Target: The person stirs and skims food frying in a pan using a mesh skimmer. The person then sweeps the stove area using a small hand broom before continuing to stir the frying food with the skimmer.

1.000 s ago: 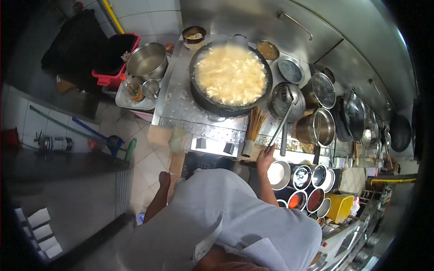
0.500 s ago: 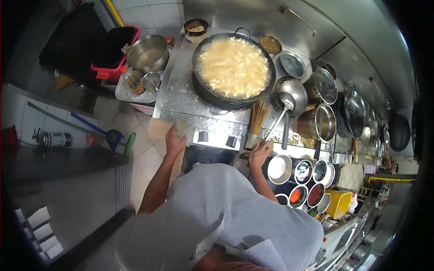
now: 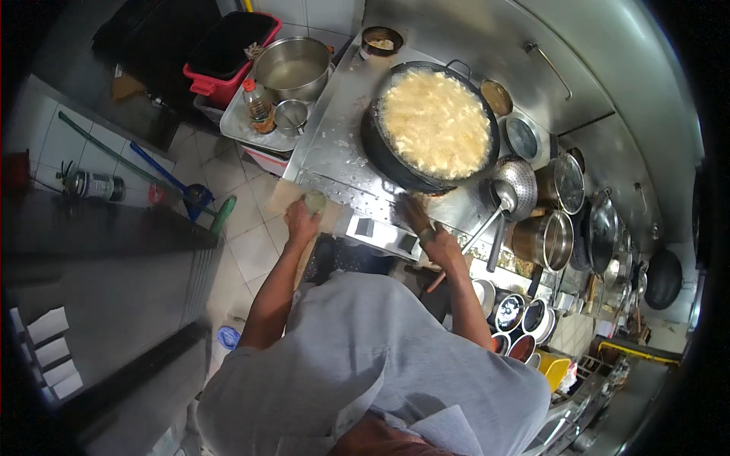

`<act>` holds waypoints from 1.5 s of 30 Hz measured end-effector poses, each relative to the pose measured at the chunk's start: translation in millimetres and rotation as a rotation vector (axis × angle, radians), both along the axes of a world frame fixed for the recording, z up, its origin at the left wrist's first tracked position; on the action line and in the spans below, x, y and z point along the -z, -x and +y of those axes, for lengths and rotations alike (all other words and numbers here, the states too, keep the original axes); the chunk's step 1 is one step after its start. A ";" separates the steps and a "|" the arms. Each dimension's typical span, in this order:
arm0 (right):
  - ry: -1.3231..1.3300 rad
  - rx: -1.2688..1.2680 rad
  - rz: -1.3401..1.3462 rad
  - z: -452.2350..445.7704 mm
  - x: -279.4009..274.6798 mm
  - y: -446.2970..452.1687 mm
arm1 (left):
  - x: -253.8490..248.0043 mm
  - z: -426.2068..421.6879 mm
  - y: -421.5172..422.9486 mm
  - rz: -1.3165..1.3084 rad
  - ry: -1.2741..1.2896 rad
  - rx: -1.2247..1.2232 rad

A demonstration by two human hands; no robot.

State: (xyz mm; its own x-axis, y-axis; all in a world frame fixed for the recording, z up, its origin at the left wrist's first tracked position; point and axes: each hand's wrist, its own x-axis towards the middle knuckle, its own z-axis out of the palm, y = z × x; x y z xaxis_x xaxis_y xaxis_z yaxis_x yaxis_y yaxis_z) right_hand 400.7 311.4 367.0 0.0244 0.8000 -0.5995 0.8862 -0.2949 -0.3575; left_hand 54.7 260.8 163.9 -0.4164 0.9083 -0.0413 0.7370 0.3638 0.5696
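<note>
My left hand (image 3: 301, 222) is closed on a greenish-grey scouring pad (image 3: 314, 201) at the front left edge of the steel stove top (image 3: 334, 163). My right hand (image 3: 441, 246) is wrapped round the base of a bamboo wok brush (image 3: 413, 214). Its bristles are blurred and reach onto the wet steel in front of the wok. A big black wok (image 3: 378, 144) sits beyond both hands, filled with pale pieces of food (image 3: 437, 125) in foaming liquid. Close to my right hand lie the long handles of a perforated skimmer (image 3: 517, 186).
Left of the stove, a tray holds a steel pot (image 3: 293, 67), a red-capped bottle (image 3: 258, 108) and a small strainer (image 3: 291, 115). Steel pots (image 3: 544, 242) line the right side. Several seasoning containers (image 3: 509, 311) stand near my right forearm.
My right hand has swung the bamboo brush left, from beside the skimmer to the steel before the wok. My left hand keeps the pad at the stove edge. The camera view has turned.
</note>
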 end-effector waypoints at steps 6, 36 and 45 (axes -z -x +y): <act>-0.338 -0.366 0.220 52.3 -30.7 125.5 | -8.3 1.2 -1.6 -0.037 0.066 -0.031; -0.188 -1.067 -0.187 88.2 34.5 124.8 | -8.3 -0.6 1.3 -0.014 0.067 -0.008; -0.274 -0.915 -0.334 76.1 -38.9 34.2 | -11.1 -0.8 1.5 -0.007 0.072 0.039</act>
State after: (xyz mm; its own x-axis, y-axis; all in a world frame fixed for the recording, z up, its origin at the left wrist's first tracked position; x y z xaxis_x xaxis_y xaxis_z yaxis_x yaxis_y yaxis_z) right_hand 366.5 387.5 405.9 -0.5344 0.7045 -0.4670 0.7977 0.6030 -0.0033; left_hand 53.2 259.9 174.9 -0.3805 0.9182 -0.1102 0.7476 0.3755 0.5478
